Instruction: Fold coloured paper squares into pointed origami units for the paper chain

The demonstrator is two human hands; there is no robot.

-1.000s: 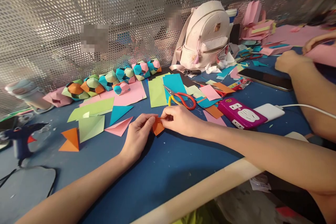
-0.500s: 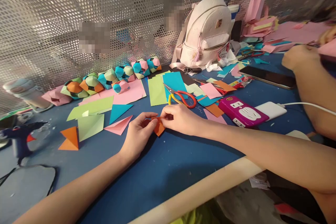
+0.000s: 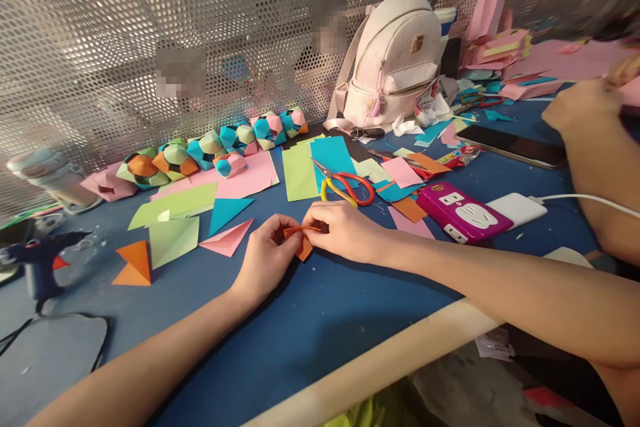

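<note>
Blue, the table (image 3: pixel 300 360) spreads before me, a pale backpack (image 3: pixel 393 63) upright at its far side. Behind the backpack runs a perforated metal wall (image 3: pixel 100 20). Left of the backpack, a row of many-coloured folded-paper balls (image 3: pixel 206 150) lies along the wall; farther left and closer to me is a dark glue gun (image 3: pixel 43 267). Right of the backpack, another person's hand (image 3: pixel 583 105) is near a dark phone (image 3: pixel 510 145). Nearer me than the backpack, slightly to its right, sits a magenta socket block (image 3: pixel 463 212). My left hand (image 3: pixel 270 247) and right hand (image 3: pixel 345 230) meet on the near side, left of the backpack, just below red-and-yellow scissors (image 3: pixel 330 177). Each grip is closed, thumb against fingers, the two together pinching a small folded orange paper (image 3: pixel 304 251), whose lower point shows between them.
</note>
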